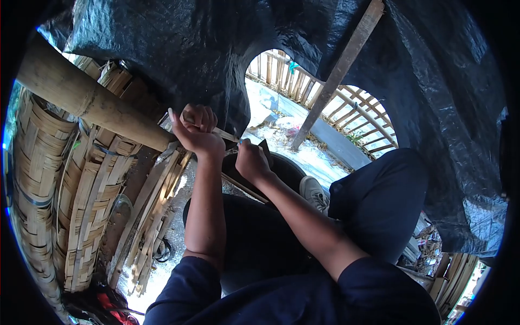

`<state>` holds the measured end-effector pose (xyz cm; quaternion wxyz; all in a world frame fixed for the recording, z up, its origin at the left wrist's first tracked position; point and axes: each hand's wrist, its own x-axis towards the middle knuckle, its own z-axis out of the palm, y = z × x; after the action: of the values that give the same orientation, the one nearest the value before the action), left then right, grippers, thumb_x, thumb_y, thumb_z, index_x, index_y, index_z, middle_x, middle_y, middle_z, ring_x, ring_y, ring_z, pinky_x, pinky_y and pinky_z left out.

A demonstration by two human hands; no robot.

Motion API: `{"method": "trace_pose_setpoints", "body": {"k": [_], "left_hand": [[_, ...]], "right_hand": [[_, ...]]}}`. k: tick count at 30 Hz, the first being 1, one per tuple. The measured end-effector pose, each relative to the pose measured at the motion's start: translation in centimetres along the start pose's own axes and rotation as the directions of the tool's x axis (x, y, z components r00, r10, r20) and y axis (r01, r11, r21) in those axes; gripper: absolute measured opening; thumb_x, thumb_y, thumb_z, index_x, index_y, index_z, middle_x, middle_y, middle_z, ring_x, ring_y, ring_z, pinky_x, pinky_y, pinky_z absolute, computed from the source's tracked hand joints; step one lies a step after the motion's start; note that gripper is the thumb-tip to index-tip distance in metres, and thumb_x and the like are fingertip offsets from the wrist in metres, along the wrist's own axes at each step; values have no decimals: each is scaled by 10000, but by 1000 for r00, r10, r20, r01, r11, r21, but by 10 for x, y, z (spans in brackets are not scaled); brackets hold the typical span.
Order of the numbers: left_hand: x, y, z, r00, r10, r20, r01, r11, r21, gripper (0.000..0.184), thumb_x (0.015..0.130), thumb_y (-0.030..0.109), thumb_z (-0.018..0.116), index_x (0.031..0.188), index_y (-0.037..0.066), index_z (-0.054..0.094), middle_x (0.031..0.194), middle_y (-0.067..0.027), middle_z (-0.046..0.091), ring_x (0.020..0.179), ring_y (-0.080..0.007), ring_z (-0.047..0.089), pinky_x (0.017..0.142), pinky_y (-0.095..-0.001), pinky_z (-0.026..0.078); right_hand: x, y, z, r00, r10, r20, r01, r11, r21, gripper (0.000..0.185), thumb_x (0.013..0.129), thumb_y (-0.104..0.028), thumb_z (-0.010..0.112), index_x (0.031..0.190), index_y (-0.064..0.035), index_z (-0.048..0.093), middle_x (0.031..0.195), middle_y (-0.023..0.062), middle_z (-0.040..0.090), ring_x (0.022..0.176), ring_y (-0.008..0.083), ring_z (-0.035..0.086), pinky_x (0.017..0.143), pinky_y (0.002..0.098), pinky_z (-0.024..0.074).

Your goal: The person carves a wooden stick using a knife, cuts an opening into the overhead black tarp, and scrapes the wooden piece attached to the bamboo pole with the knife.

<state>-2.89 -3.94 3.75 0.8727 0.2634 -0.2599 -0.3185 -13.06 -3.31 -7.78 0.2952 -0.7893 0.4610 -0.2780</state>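
My left hand (199, 130) has its fingers curled and its thumb raised, gripping a thin bamboo strip (226, 135) that runs toward my other hand. My right hand (253, 161) is closed in a fist near the strip's far end. From this fist a dark pointed blade (264, 145) sticks up, its handle hidden by the fingers. Under and behind my right hand is a dark round container (292, 172), partly covered by my forearm.
A thick bamboo pole (92, 103) ends close to my left hand. Woven bamboo panels (40, 179) and split strips (149, 227) stand at left. Black plastic sheeting (433, 97) hangs around, crossed by a wooden post (341, 73). A shoe (313, 193) shows beside my knee.
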Motion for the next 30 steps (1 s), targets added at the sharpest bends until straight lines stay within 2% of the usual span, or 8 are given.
{"method": "trace_pose_setpoints", "body": {"k": [6,9,12,14,16,20,24,30], "left_hand": [[-2,-11,-2,993,87,82,-91,995,39,458,961,428,314,600,145,308,496,41,258,434,-74,217,420,-254,155],[2,-7,-5,996,76,55,-77,997,21,455,960,422,325,601,144,299,497,39,252,435,-73,208,421,-253,151],[-5,-8,-2,997,36,71,-38,999,29,444,958,405,350,602,145,292,498,41,250,440,-64,207,423,-250,154],[-6,-11,4,997,68,38,-72,993,95,437,956,395,360,603,146,289,500,43,251,442,-59,209,424,-245,160],[0,-11,4,998,60,26,-62,994,89,433,954,392,363,604,148,292,499,43,252,440,-58,208,425,-242,163],[-4,-11,2,996,80,36,-84,991,100,434,949,392,368,596,152,288,496,44,252,433,-54,206,420,-242,157],[3,-7,-1,997,75,-11,-74,993,90,434,946,392,361,590,155,287,495,44,254,425,-55,211,411,-243,152],[3,-4,-4,996,84,-26,-82,993,86,430,947,390,350,592,151,302,489,44,254,424,-56,214,409,-244,145]], "right_hand": [[-9,-13,10,995,74,-72,-63,987,146,197,949,-150,443,889,36,466,629,265,597,587,416,630,479,471,499],[-5,15,18,993,-42,-109,37,998,-45,189,960,-160,438,920,24,434,599,269,579,568,432,615,467,484,486],[-5,-41,-29,994,68,86,-75,994,80,196,954,-144,432,896,38,476,674,281,608,656,436,636,561,496,518],[-11,-9,0,999,52,-4,-51,990,131,199,951,-148,435,927,43,486,692,283,615,669,432,639,586,497,519],[-10,-2,1,988,144,62,-140,988,-71,197,910,-84,435,1035,68,454,726,280,629,691,433,642,624,493,536],[-11,-15,-13,988,93,120,-100,993,59,205,912,-112,449,1026,58,463,769,269,644,761,421,655,672,479,550],[-6,0,4,994,94,47,-92,995,-46,243,949,-158,442,983,81,462,664,260,620,645,411,645,546,472,527],[-7,6,12,993,110,52,-100,981,-169,256,950,-173,438,1042,61,491,685,252,628,687,416,650,617,470,538]]}}
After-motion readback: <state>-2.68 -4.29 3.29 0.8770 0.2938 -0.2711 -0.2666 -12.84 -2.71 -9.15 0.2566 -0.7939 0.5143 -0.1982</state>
